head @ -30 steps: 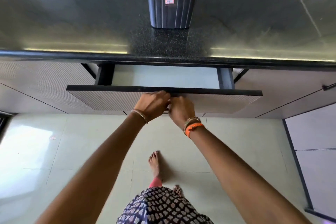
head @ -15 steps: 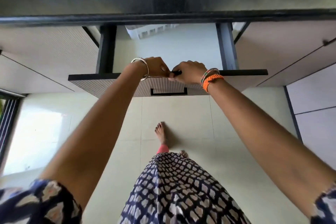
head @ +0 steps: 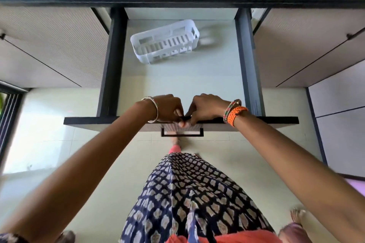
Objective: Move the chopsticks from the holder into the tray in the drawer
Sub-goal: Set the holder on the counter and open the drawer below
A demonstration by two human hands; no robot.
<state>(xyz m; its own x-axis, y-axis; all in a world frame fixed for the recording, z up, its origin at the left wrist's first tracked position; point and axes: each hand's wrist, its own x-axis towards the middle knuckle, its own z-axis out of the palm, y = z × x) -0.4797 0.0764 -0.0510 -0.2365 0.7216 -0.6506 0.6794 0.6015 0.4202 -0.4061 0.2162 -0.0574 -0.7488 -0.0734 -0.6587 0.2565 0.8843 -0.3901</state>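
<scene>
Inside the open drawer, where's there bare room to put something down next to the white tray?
The drawer floor is bare from the white tray forward to the front panel, and in a strip right of it. The front edge's middle is crowded by the left hand and right hand.

white tray (head: 165, 44), black drawer (head: 110, 65) frame, orange wristband (head: 236, 113).

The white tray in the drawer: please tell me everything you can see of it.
The tray is a white oblong basket, apparently plastic, with rounded corners, slotted bottom and cut-out walls. It appears empty. It lies askew on the pale drawer floor, towards the back and left, touching no drawer wall. Neither hand touches it.
</scene>
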